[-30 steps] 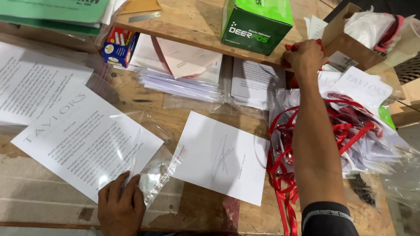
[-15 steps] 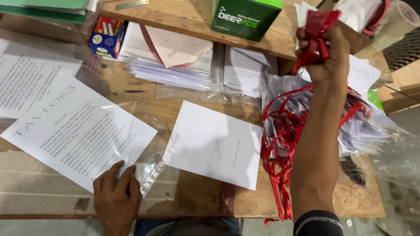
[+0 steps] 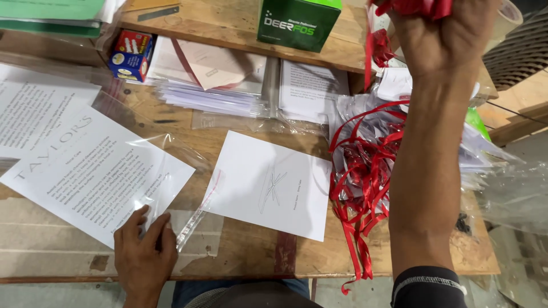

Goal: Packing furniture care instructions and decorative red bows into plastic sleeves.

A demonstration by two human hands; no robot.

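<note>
Head view: my right hand (image 3: pixel 451 40) clenches a bunch of glossy red ribbon strips (image 3: pixel 419 7) above the wooden desk's (image 3: pixel 240 256) far right corner. My left hand (image 3: pixel 142 256) lies flat, fingers spread, pinning a clear plastic sleeve (image 3: pixel 171 194) at the near edge.

Lower left, the left hand (image 3: pixel 142 256) presses a glossy, crinkled clear plastic sleeve (image 3: pixel 171 188) over matt white printed paper (image 3: pixel 91 177). Upper right, the right hand (image 3: pixel 451 40) grips shiny red satin ribbon (image 3: pixel 359 177). The wooden table (image 3: pixel 251 256) looks rough, worn and unvarnished.
</note>
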